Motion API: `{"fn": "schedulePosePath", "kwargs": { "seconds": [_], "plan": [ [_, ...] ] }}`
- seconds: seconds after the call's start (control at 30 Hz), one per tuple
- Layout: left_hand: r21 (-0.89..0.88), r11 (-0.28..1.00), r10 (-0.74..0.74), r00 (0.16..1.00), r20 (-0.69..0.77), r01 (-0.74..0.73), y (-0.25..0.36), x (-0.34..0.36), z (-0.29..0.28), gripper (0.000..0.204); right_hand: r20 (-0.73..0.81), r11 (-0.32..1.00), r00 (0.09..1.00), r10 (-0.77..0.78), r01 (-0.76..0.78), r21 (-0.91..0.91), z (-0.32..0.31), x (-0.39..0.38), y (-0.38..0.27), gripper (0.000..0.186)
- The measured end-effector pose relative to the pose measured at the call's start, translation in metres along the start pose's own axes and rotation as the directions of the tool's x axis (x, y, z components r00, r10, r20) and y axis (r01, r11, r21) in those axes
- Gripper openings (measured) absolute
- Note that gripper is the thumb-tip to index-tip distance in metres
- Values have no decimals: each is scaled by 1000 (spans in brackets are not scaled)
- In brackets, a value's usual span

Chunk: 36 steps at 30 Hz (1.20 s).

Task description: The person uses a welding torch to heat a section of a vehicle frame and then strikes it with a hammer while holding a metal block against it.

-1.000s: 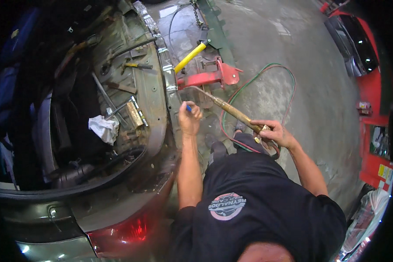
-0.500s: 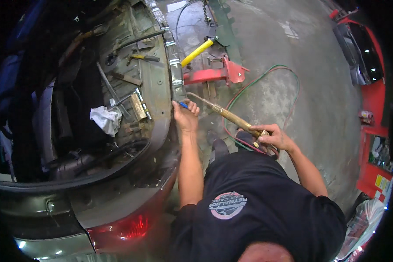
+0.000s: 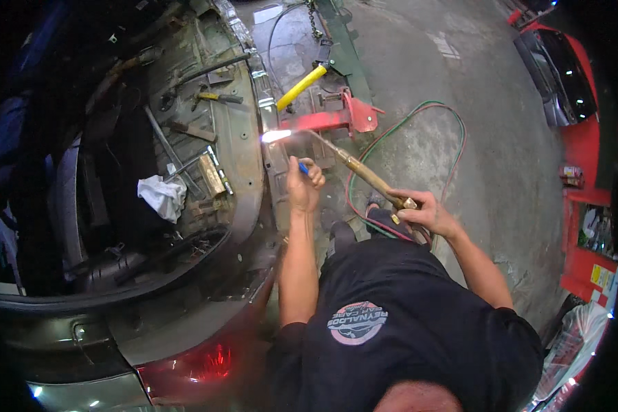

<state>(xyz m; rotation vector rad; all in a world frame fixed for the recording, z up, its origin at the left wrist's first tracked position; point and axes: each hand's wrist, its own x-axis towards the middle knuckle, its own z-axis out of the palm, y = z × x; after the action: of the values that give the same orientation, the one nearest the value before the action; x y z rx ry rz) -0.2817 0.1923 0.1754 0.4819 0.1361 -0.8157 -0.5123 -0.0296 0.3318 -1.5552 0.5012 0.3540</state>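
A brass gas torch is gripped at its valve end by my right hand, fingers closed around it. From its thin tip a bright white flame points left toward the bare metal edge of the car body. Just below the flame, my left hand is closed on a small blue lighter, mostly covered by the fingers. Green and red hoses run from the torch's rear and loop over the floor.
Inside the opened car body lie a hammer, a wooden block, a white rag and metal bars. A red metal arm and a yellow cylinder stand beside the body edge. A red cabinet is at the right.
A flame now burns at the torch tip, where none showed before. My left hand has dropped slightly away from the tip, and the torch has shifted a little.
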Motion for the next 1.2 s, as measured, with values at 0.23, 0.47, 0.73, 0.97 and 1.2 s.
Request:
{"fn": "schedulePosePath", "kwargs": {
  "seconds": [0.23, 0.47, 0.73, 0.97, 1.2],
  "plan": [
    [137, 978, -145, 986, -83, 155, -50, -25, -13, 44, -85, 973, 975, -204, 192, -131, 25, 42, 20, 61],
    [193, 958, -162, 956, -245, 212, -57, -55, -22, 32, -23, 951, 960, -279, 273, -145, 54, 93, 30, 59],
    [286, 935, -145, 962, -231, 210, -60, -69, -18, 26, 3, 993, 997, -77, 77, -90, 74, 103, 10, 54],
    [266, 949, -115, 970, -212, 171, -61, -71, -5, 20, -38, 991, 992, -121, 118, -60, 83, 113, 17, 49],
    [336, 927, -80, 963, -256, 166, -61, -78, -8, 22, -16, 997, 997, -69, 69, -47, 88, 118, 19, 59]
  ]
}}
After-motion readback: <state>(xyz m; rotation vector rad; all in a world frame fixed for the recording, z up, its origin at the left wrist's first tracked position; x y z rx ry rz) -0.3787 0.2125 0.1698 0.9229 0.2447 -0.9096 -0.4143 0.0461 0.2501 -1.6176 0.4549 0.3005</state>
